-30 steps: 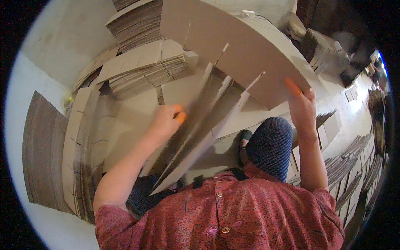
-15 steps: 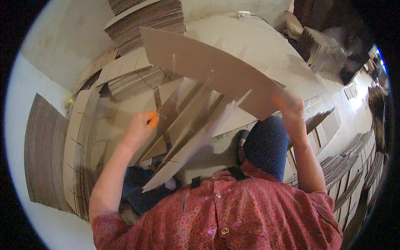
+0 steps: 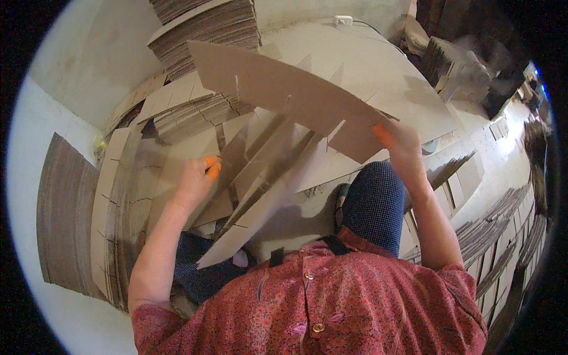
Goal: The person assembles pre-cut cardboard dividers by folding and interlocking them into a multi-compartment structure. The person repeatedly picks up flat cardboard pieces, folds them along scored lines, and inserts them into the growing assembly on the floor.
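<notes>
My right hand (image 3: 404, 148), an orange cover on a finger, is closed on the right end of a long brown slotted cardboard strip (image 3: 278, 94). The strip stands on edge and runs up to the far left. Several other cardboard strips (image 3: 260, 204) stand across beneath it, meeting it near its slots and slanting toward my lap. My left hand (image 3: 195, 182), with orange covers on its fingertips, is closed in a pinch at the left end of these crossing strips. It seems to grip the edge of the leftmost one; its exact hold is partly hidden.
Cardboard stacks stand at the far left (image 3: 204, 38) and near left (image 3: 65, 219). Slotted strips (image 3: 189, 106) lie piled behind my left hand. A broad pale board (image 3: 378, 77) spreads ahead, with a white socket box (image 3: 343, 21) beyond. Assembled cardboard dividers (image 3: 485, 242) line the right.
The long strip and my right hand have moved slightly left. The crossing strips have shifted a little left with them. My left hand keeps its pinch in nearly the same place.
</notes>
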Motion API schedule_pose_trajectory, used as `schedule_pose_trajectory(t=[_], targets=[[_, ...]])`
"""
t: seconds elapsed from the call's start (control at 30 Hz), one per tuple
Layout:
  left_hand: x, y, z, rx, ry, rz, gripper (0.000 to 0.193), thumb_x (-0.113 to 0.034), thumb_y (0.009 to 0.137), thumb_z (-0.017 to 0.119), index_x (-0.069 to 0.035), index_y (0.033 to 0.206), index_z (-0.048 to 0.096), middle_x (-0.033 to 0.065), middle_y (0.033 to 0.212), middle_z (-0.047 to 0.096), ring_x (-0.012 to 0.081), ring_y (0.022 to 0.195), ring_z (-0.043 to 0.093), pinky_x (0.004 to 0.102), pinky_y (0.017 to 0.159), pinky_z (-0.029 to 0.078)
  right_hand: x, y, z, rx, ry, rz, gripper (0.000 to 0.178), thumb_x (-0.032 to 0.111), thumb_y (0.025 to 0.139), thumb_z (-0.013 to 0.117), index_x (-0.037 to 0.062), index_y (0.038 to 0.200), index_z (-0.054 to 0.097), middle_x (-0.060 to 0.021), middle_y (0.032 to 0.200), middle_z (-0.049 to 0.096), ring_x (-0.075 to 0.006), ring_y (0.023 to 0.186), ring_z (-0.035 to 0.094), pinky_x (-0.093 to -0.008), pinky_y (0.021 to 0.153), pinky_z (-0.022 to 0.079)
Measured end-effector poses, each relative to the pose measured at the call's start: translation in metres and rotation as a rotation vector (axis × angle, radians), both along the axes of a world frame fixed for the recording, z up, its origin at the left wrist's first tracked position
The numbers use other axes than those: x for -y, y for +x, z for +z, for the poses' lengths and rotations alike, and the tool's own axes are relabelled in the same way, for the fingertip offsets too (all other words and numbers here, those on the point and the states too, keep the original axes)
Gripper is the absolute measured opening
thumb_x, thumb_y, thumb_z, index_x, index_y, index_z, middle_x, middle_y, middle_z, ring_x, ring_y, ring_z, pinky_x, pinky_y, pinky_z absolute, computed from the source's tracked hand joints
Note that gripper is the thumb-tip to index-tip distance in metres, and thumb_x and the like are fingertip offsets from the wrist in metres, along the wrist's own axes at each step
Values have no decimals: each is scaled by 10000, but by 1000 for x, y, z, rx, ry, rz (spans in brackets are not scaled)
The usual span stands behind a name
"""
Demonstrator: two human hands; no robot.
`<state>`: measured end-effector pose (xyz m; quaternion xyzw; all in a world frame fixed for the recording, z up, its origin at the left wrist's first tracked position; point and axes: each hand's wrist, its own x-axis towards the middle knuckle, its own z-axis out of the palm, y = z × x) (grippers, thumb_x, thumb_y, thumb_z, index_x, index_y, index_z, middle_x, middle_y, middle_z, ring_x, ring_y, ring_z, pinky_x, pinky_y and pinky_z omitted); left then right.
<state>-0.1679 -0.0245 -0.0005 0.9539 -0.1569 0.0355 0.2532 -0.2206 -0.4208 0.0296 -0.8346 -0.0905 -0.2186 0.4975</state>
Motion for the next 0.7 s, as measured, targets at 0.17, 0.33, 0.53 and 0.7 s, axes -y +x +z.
schedule_pose_trajectory(t=[0.17,0.33,0.53,0.7], targets=[[1,0,-3,73,31,-35,184,-99,814,574,19,939,639,249,768,595,348,655,605,362,600,470,3,6,2,-9,8,33,123,67,829,576,-20,904,620,-41,679,596,-82,667,503,-253,605,425],[3,-3,-7,36,34,32,206,-133,841,563,16,963,637,177,753,637,174,612,554,319,580,441,5,11,-15,-34,-111,21,120,70,832,571,-10,907,619,-52,650,578,-64,654,462,-246,584,404],[8,-4,-2,80,24,110,180,-111,799,591,20,909,650,260,721,579,358,615,592,386,556,460,9,-3,-33,-104,-45,-25,113,62,836,564,-9,903,621,-65,622,553,-76,636,469,-259,558,393],[3,-3,-8,213,118,102,172,-124,792,598,5,891,655,246,712,579,371,619,585,404,562,464,5,-6,-38,-89,-68,20,129,84,847,571,-3,925,625,-117,686,609,-90,662,517,-273,598,437]])
